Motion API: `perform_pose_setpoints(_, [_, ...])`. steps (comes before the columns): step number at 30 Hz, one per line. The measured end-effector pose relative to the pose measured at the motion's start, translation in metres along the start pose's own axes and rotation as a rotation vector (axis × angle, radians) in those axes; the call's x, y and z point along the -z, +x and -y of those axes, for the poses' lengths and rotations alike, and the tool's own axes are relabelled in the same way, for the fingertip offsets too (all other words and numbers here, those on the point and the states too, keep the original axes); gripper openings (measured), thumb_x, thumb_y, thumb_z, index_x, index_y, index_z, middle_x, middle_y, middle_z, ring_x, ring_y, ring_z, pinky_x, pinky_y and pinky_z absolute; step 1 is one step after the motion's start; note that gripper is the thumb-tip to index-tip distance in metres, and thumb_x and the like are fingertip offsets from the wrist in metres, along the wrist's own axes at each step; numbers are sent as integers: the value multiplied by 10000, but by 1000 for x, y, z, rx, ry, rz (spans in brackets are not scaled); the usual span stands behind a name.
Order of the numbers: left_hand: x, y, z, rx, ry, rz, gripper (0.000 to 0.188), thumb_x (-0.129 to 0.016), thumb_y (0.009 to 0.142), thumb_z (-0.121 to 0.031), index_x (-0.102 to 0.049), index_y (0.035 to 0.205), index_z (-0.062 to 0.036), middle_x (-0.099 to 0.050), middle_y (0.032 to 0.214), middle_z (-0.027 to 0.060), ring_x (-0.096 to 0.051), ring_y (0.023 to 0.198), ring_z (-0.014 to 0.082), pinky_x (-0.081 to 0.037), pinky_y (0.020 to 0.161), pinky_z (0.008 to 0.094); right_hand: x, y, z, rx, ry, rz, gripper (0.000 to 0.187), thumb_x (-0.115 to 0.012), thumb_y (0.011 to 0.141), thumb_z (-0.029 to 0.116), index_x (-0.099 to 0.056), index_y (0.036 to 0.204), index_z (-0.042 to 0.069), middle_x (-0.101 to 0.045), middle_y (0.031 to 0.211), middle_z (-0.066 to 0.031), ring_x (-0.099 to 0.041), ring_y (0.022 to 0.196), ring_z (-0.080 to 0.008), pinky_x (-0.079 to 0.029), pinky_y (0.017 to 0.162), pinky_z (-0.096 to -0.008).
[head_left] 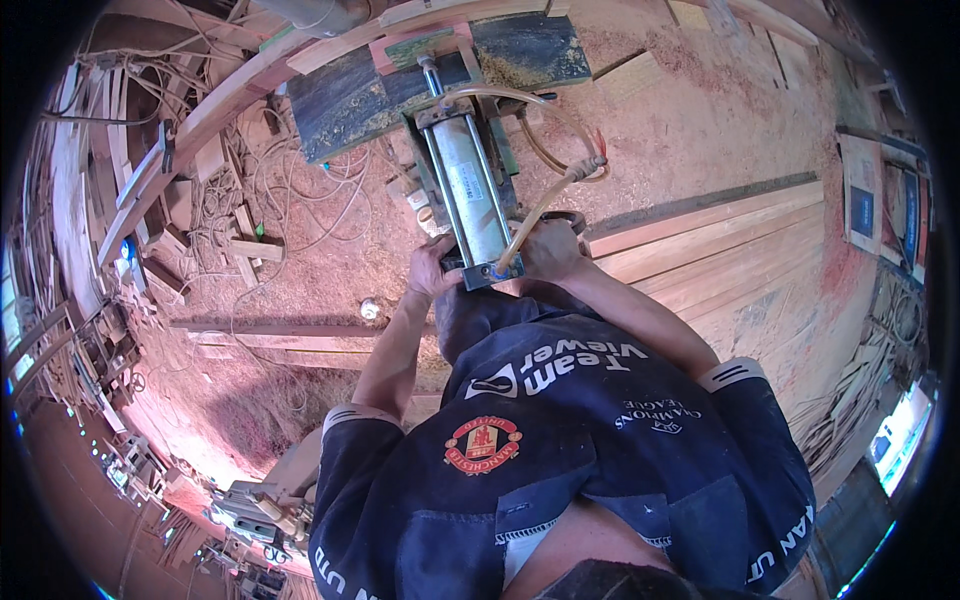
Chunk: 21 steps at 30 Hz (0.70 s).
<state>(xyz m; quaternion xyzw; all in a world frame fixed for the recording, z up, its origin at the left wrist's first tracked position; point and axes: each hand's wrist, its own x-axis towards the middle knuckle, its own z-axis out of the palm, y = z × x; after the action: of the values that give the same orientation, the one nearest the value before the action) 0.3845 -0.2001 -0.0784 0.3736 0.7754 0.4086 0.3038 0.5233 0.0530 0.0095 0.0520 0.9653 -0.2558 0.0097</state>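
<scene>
Directly before me lies a pneumatic cylinder (472, 185), a silvery barrel with tie rods and dark end blocks. Its rod (431, 78) points away toward a pinkish wooden block (405, 48) at the far end. My left hand (433, 268) is at the left of the cylinder's near end, fingers curled around a dark part that I cannot make out. On the other side, my right hand (550, 249) is closed beside a dark curved piece (572, 220); its grip is mostly hidden. A clear air hose (536, 212) runs past that hand to the near end block.
A dark, sawdust-covered board (345, 108) lies under the far end. Long wooden planks (715, 245) stretch out to the right. Loose cords (310, 190) and wood offcuts (255, 248) are scattered at the left. A small whitish round object (370, 308) rests on the dusty floor.
</scene>
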Motion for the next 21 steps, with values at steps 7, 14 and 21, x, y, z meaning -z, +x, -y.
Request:
perform_pose_setpoints(7, [-3, 3, 2, -57, -29, -28, 1004, -701, 745, -848, -708, 1297, -9, -746, 1123, 237, -735, 1049, 446, -587, 903, 482, 6, 4, 1, -31, -7, 103, 145, -704, 775, 272, -745, 786, 133, -715, 689, -136, -749, 674, -335, -583, 605, -476])
perform_pose_setpoints(14, [11, -9, -26, -17, -24, -70, 921, -746, 799, -717, -614, 1421, -51, -709, 1202, 245, -700, 1126, 444, -566, 955, 503, 69, -32, -49, 242, 151, -147, 200, -829, 765, 289, -725, 826, 130, -710, 813, -47, -691, 769, -301, -558, 735, -426])
perform_pose_setpoints(21, [8, -1, -42, -20, -20, 14, 749, -801, 811, -549, -667, 1375, -74, -690, 1289, 246, -669, 1197, 454, -545, 1038, 502, 184, 94, -179, 17, -339, -561, 371, -833, 892, 375, -766, 1069, 56, -758, 1096, -143, -696, 1062, -373, -570, 908, -461])
